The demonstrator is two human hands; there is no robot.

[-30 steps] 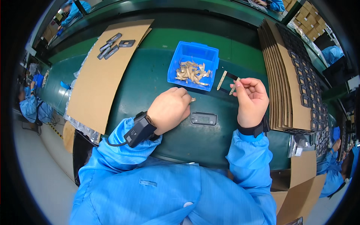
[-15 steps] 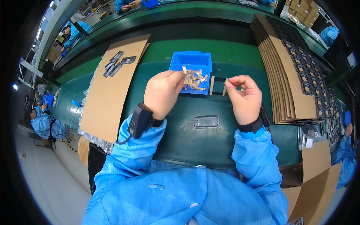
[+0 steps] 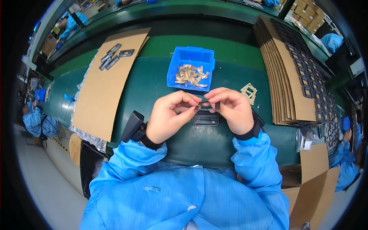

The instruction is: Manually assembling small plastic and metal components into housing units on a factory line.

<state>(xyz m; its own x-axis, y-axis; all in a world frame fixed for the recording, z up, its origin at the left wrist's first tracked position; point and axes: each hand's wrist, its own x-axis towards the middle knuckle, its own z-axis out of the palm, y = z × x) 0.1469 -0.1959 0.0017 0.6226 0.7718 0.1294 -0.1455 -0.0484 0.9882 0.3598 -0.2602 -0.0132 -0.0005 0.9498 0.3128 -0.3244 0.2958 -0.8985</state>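
Note:
Between my two hands, above the middle of the bench, is a small thin dark strip-like piece; its exact kind is hard to make out. My left hand pinches its left end, and my right hand pinches the right end. Just below the fingertips a dark grey rectangular casing with a window lies flat on the bench, its upper edge partly covered by the hands. Beyond the hands stands a blue plastic bin with many curled tan strips inside. Several pale tan strips lie to the right of my right hand.
At left, a cardboard sheet carries several grey casings. At right, stacked cardboard layers hold rows of dark frames. Clear plastic bags and an open carton are nearer. Co-workers in blue sit around.
My left hand has come back from the bin, and my right hand has moved in toward it. Both now grip the dark piece over the casing. Tan strips now lie loose at right.

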